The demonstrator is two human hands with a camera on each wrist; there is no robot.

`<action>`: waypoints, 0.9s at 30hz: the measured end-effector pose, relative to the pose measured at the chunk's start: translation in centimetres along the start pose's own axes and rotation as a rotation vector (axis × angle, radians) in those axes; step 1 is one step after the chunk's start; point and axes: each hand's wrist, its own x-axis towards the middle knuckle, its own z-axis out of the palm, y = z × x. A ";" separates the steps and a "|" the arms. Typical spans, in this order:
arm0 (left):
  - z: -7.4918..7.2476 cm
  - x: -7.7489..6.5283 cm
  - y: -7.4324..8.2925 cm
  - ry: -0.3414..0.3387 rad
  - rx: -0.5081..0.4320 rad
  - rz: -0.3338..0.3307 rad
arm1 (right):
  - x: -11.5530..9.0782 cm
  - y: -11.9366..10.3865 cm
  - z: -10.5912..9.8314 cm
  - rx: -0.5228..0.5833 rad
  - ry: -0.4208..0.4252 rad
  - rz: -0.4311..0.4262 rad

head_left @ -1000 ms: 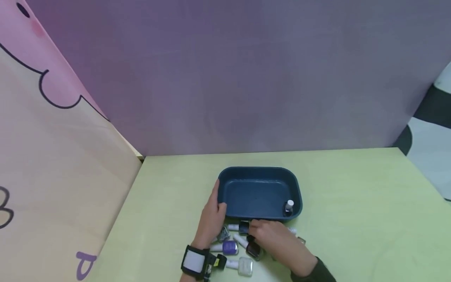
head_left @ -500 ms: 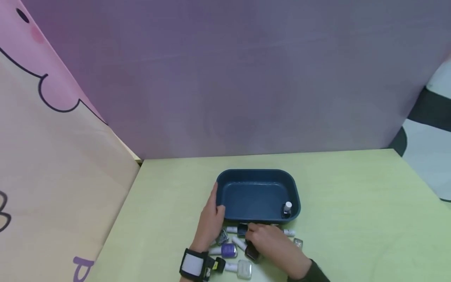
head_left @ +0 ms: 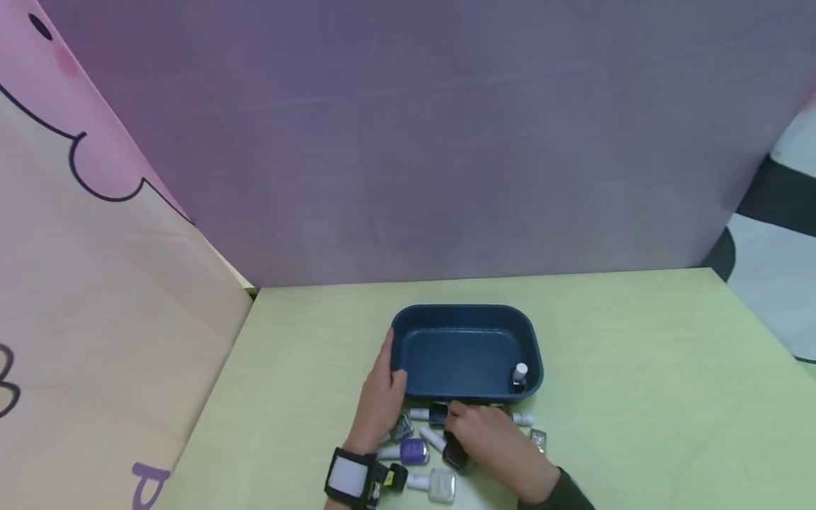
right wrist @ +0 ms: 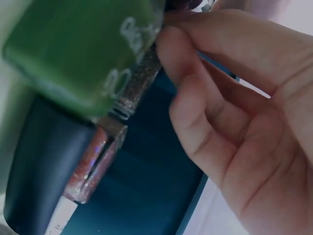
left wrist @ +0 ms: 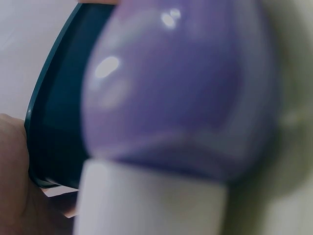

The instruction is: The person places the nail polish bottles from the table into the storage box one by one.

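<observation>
My left hand (head_left: 377, 407) grips the front left corner of a dark blue tray (head_left: 465, 309), with a finger stretched along its left wall. In the left wrist view that hand (left wrist: 12, 171) lies against the tray's side (left wrist: 54, 112). My right hand (head_left: 494, 443) reaches into the nail polish bottles before the tray, fingertips beside a dark blue bottle (head_left: 438, 414). In the right wrist view its fingers (right wrist: 188, 105) are bent and the fingertips meet near a glitter bottle (right wrist: 139, 85); whether they pinch anything is hidden. A dark nail polish bottle with a white cap (head_left: 520, 372) stands inside the tray.
Around my hands lie a purple bottle (head_left: 414, 452), a dark brown bottle (head_left: 455, 453), a clear whitish bottle (head_left: 441, 486) and a glittery bottle (head_left: 538, 440). A green bottle (right wrist: 83, 54) shows close up in the right wrist view. A purple wall panel (head_left: 446, 142) borders the table's back.
The head view has shifted slightly. My right hand has edged a little to the left, showing more of the glittery bottle at right. My left hand stays at the tray.
</observation>
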 end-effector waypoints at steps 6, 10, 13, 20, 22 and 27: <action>0.0 0.0 -0.3 0.009 -0.003 0.002 | -0.1 0.3 0.5 -0.039 0.032 0.040; 0.1 -0.1 -0.6 0.004 -0.006 0.003 | -0.2 0.4 0.8 -0.012 0.039 0.047; 0.2 -0.2 -0.8 0.004 -0.001 -0.001 | -0.3 0.4 0.9 0.003 0.052 0.041; -0.1 -0.4 -0.9 0.006 0.013 -0.004 | -0.2 0.4 1.3 -0.104 0.083 -0.004; -0.2 -0.3 -0.8 0.010 0.011 0.003 | 0.0 0.5 1.1 -0.131 0.083 -0.012; -0.3 -0.1 -0.7 0.015 0.004 0.004 | 0.2 0.3 0.5 -0.097 0.035 -0.010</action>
